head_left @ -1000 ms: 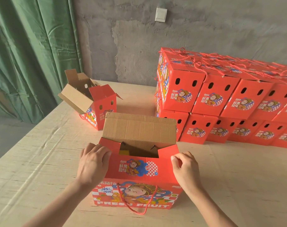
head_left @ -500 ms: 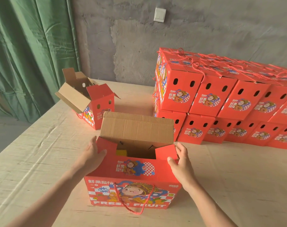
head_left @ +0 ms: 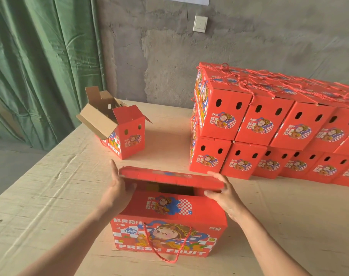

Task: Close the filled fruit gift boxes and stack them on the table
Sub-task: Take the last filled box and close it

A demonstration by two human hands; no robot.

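**Far flap half down, box not yet shut**

Left hand (head_left: 118, 188): fingers (head_left: 114, 170) are held straight, flat against the left end of the flap (head_left: 169, 177); nothing is clasped. Right hand (head_left: 224, 194): fingers are laid over the flap's right end with the thumb beneath, so that end is pinched.

The box (head_left: 169, 216) is set on the table (head_left: 50, 196) between the two hands, directly below the fingertips. A dark gap is left under the flap. Contents are mostly hidden; a yellowish patch is glimpsed, not identifiable.

Handling, as judged:
- Corrugated card: walls stiff, flaps easily creased, so pressure is best kept at the flap ends.
- Weight is expected, since the box is filled. For stacking it is better taken at both short ends, low down.
- The rope handle (head_left: 169, 246) hangs on the near face, below the wrists. Its strength is unproven.
- The printed skin looks glossy, so some slip is possible.

Beyond the left fingers an open box (head_left: 128, 136) is seen, flaps up, inside not visible. Beyond the right fingers a stack (head_left: 269, 126) of shut boxes is ranged two tiers high, ropes lying on top.
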